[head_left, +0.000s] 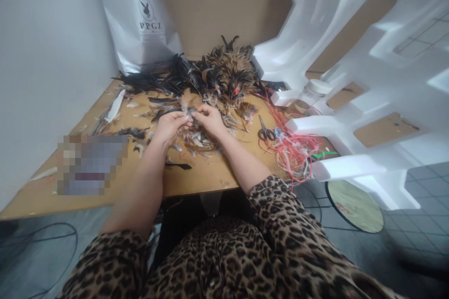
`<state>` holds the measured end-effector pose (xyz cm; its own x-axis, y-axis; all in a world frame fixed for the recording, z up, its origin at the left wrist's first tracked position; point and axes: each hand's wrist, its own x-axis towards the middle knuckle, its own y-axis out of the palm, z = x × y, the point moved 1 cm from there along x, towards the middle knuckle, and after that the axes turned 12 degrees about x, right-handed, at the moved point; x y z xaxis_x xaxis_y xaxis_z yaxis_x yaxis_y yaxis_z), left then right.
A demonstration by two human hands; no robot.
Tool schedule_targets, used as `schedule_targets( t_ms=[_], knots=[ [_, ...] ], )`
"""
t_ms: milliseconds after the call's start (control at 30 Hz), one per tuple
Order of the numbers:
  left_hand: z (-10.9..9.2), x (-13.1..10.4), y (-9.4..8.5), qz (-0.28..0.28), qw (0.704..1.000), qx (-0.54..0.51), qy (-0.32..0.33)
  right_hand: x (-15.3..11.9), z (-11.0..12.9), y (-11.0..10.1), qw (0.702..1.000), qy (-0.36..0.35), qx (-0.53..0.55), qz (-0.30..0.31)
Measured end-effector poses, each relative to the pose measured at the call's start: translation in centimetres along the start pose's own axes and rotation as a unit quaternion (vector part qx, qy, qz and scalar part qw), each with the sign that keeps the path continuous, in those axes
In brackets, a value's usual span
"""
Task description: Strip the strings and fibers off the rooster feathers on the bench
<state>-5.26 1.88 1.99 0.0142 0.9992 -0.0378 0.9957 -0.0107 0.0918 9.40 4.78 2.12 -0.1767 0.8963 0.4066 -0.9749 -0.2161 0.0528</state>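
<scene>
Between my two hands, over the middle of the table, is a small brown feather bunch [190,101] with pale fluff at its lower end. My left hand [172,126] pinches the fluffy end from the left. From the right, my right hand [210,120] closes thumb and finger on the same end, close to the left fingertips. Loose feathers [199,142] lie under and around both hands. Just beyond them rises a large heap of brown and black feathers [233,72], with several red bits among it.
Scissors [265,131] and a tangle of pink and white ties [294,152] lie right of my hands. White foam packing pieces [308,124] crowd the right edge. A silver bag [140,46] stands at the back left. A white feather [115,106] lies on the wooden table [206,178].
</scene>
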Motion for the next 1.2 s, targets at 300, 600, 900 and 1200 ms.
schedule_targets(
  t_ms=[300, 600, 900, 1200],
  knots=[
    [-0.1, -0.1, 0.1, 0.018, 1.0, 0.006, -0.017, -0.1, 0.2, 0.1, 0.998, -0.057, -0.035, 0.001],
    [0.2, 0.1, -0.3, 0.014, 0.999, 0.022, -0.024, 0.1, 0.6, -0.2, 0.993, -0.074, -0.096, -0.006],
    [0.2, 0.2, -0.7, -0.002, 1.0, 0.016, -0.027, 0.6, 0.0, -2.5, 0.964, 0.078, -0.251, 0.04],
    [0.5, 0.1, -0.5, 0.014, 0.999, 0.018, -0.037, -0.3, 0.3, -0.5, 0.954, 0.064, -0.286, 0.067]
  ],
)
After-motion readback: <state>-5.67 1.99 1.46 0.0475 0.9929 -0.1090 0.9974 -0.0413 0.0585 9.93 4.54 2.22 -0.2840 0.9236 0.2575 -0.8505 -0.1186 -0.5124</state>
